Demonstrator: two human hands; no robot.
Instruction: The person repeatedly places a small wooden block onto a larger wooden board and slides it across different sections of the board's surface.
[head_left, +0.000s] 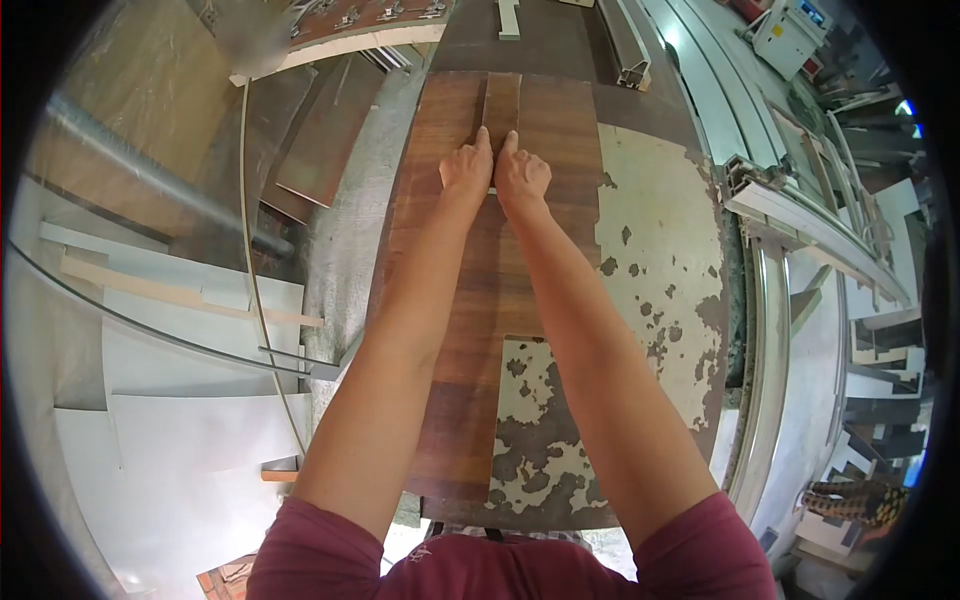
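A narrow brown wooden strip [503, 98] lies lengthwise on a larger wood-grain panel [440, 100], near its far end. My left hand [467, 166] is at the strip's left edge, index finger stretched forward and the other fingers curled in. Along the right edge, my right hand [522, 172] mirrors it, with its index finger pointing ahead and the rest bent. Both hands meet the strip near its close end, and my fingers partly hide that end. Beneath the panel is a worktable [665, 250] with a pale, flaking surface.
A metal rail with a crosspiece [800, 215] runs along the right side. Beyond the panel lie an aluminium profile [622, 45] and a pale strip [508, 20]. White sheets [200, 450] and a curved dark bar [150, 320] are at left. A control box [790, 38] stands far right.
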